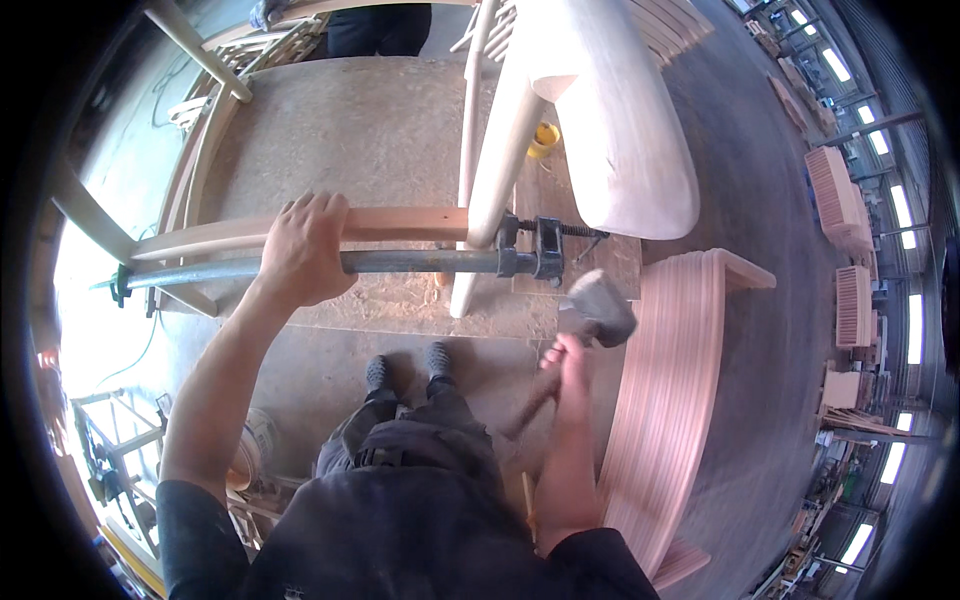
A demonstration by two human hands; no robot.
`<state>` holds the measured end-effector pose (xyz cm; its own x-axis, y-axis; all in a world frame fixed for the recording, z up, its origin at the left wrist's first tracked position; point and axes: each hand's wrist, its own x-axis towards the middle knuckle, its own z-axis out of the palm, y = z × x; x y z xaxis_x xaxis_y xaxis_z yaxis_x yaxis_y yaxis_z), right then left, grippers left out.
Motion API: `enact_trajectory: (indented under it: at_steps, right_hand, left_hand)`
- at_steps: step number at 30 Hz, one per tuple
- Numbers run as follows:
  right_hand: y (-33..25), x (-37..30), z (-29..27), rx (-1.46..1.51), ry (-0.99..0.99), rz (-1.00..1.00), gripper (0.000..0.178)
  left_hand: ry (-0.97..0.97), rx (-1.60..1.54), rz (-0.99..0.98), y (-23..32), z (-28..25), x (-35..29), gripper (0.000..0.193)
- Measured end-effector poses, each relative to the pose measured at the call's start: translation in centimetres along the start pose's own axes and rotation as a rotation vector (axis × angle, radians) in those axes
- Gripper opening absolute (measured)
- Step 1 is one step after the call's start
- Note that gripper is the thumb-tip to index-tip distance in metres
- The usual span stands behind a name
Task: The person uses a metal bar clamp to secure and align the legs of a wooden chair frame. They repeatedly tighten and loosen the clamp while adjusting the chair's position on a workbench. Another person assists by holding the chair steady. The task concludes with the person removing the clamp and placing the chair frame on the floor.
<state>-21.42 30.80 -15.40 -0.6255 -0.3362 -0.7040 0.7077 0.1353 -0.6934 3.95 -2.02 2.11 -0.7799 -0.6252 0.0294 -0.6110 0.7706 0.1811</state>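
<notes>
Nearest, the right hand [568, 360] has its fingers closed around the handle of a mallet [597, 307], whose blurred grey head sits just right of the clamp's black jaw [540, 252]. To the left, the left hand [303, 250] curls its fingers over a curved wooden rail [400, 222] and the grey clamp bar [420, 262] just below it. The rail meets an upright wooden leg [505, 150] at the jaw. Beyond lies the bench [350, 130]; a stack of curved slats [670, 380] stands right.
</notes>
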Motion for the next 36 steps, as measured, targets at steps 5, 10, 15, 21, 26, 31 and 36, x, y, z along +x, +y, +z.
enact_trajectory:
  at_steps: [5,10,15,21,26,31,36]
  right_hand:
    - [-0.2,-4.1,8.7,-0.600,-0.265,-0.112,0.016]
    - [0.1,-0.9,5.6,-0.522,-0.418,-0.065,0.013]
    - [1.2,-0.2,2.0,-0.306,-0.239,-0.018,0.013]
    - [-0.3,0.8,0.6,0.008,-0.026,0.051,0.017]
    - [1.7,-2.7,7.2,-0.561,-0.374,0.060,0.011]
    - [0.2,1.2,4.8,-0.501,-0.435,-0.028,0.012]
    - [0.1,13.2,-2.9,-0.441,-0.305,-0.103,0.015]
  left_hand:
    - [-0.014,0.018,-0.060,-0.3,1.4,-0.9,0.052]
    - [0.011,-0.001,-0.012,-0.6,0.5,0.0,0.051]
    - [0.003,0.058,-0.030,-0.4,0.3,-0.3,0.047]
    - [0.033,0.037,-0.014,-0.6,0.1,-0.4,0.046]
    - [0.072,0.038,-0.018,-0.9,0.1,-1.0,0.044]
    - [0.048,0.032,-0.032,-1.3,0.5,-1.1,0.041]
    - [0.061,0.044,-0.030,-0.9,0.6,-0.9,0.041]
